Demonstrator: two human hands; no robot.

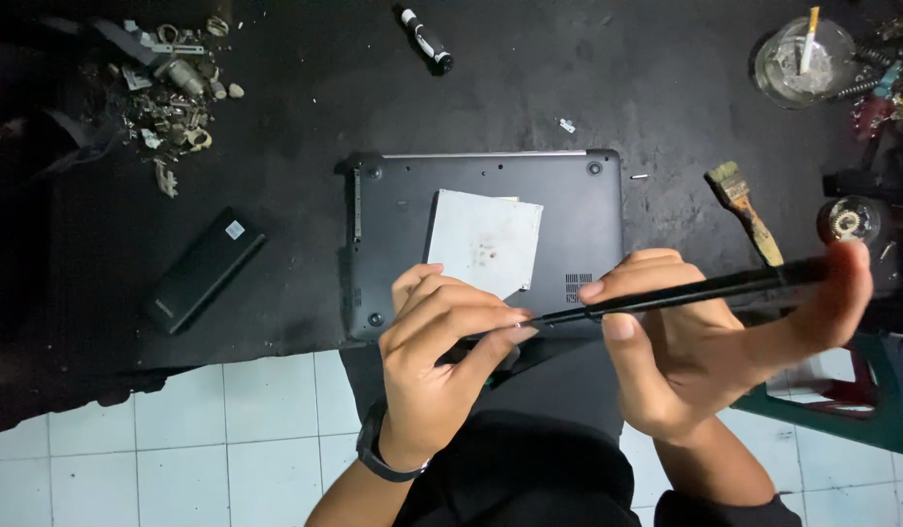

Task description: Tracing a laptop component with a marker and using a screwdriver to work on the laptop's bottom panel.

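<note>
The long thin black metal tool [685,291] lies almost level across the lower right of the frame, pinched at its right end by the right hand [705,351], its left tip closed in the left hand [441,361] fingers [490,327], over the upturned dark grey laptop [485,239] on the black bench [276,117].

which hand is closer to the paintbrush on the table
Right. The right hand holds the long black tool just below the paintbrush, its thumb almost beside it. The left hand is far off, over the laptop.
</note>
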